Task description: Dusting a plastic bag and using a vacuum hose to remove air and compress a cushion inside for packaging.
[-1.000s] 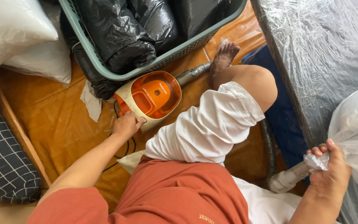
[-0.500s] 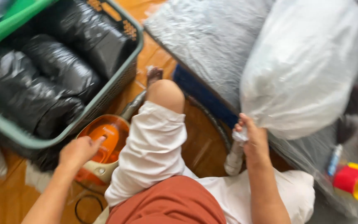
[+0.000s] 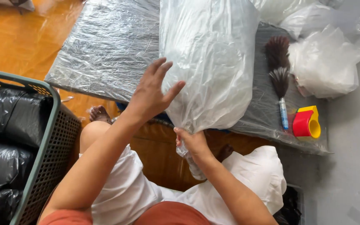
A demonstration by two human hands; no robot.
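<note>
Right hand (image 3: pixel 191 141): clenched round the gathered neck of the big clear plastic bag (image 3: pixel 207 62), fist at about 6 o'clock of the bag.
Left hand (image 3: pixel 153 92): released, fingers spread, palm laid flat against the bag's left side at about 8 o'clock.
Plastic bag: stuffed full and puffy, lying across the plastic-wrapped mattress (image 3: pixel 105 50), neck end pointing toward the person.
Mattress: flat on the orange wooden floor (image 3: pixel 21 37), grey under its shiny wrap, running from 11 o'clock to 3 o'clock of the hands.
Feather duster (image 3: pixel 279 73): on the mattress at 2 o'clock of the right hand, dark plume up, handle down.
Red and yellow cup (image 3: pixel 306 122): just beside the duster's handle, at 3 o'clock.
Loose clear bags (image 3: pixel 326 62): heaped at the far right, touching the mattress edge.
Green basket (image 3: pixel 42 154): at 9 o'clock, holding black plastic bundles (image 3: pixel 9 121).
Person: seated on the floor, white trousers, knee raised.
</note>
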